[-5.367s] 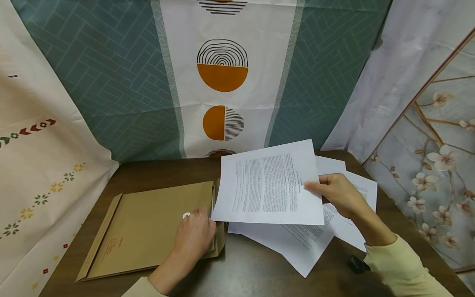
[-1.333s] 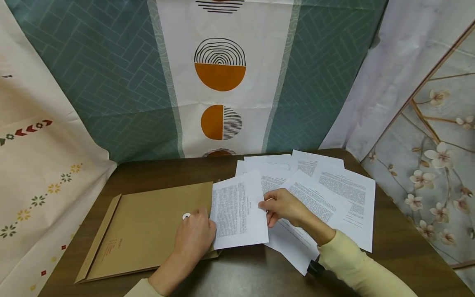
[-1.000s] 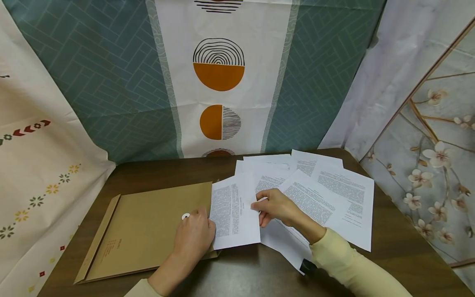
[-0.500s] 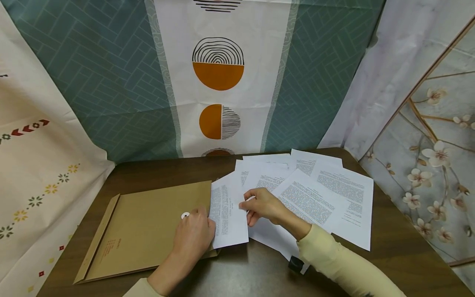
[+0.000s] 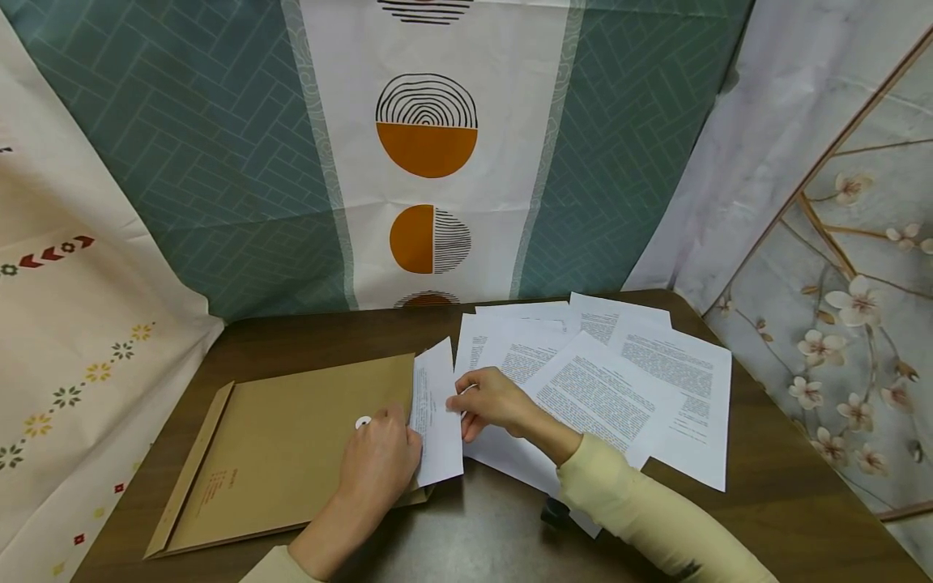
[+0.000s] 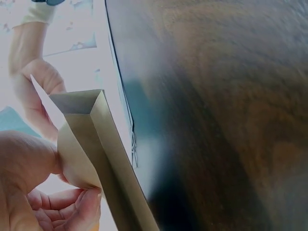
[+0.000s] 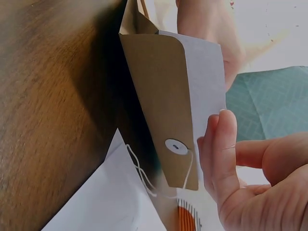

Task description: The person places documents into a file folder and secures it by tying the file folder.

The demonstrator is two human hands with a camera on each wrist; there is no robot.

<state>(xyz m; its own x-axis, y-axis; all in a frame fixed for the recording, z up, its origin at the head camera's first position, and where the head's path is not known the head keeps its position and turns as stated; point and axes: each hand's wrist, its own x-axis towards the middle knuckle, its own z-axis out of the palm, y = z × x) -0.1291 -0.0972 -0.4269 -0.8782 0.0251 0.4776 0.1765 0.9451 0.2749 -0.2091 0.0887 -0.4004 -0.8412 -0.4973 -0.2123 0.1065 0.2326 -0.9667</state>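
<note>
A brown kraft document envelope [image 5: 299, 453] lies on the table, its mouth towards the right. My left hand [image 5: 382, 461] pinches the upper layer at that mouth and lifts it, so a gap shows in the left wrist view. A printed paper sheet [image 5: 440, 441] stands partly inside the mouth; its outer strip sticks out. My right hand [image 5: 496, 402] pinches the sheet's right edge between thumb and fingers. In the right wrist view the envelope's flap [image 7: 154, 91] hangs open with a white button [image 7: 176, 146] and a string [image 7: 139, 168]. The sheet's inner part is hidden.
Several printed sheets [image 5: 598, 397] lie fanned and overlapping on the right half of the dark wooden table [image 5: 466, 534]. Behind it hangs a patterned curtain [image 5: 452, 146]. A small black object [image 5: 555, 512] is at the right wrist.
Earlier, a sheet hung in my right hand above the table. Over the last second my right hand moved left and the sheet slid deeper into the envelope. My left hand kept its place.
</note>
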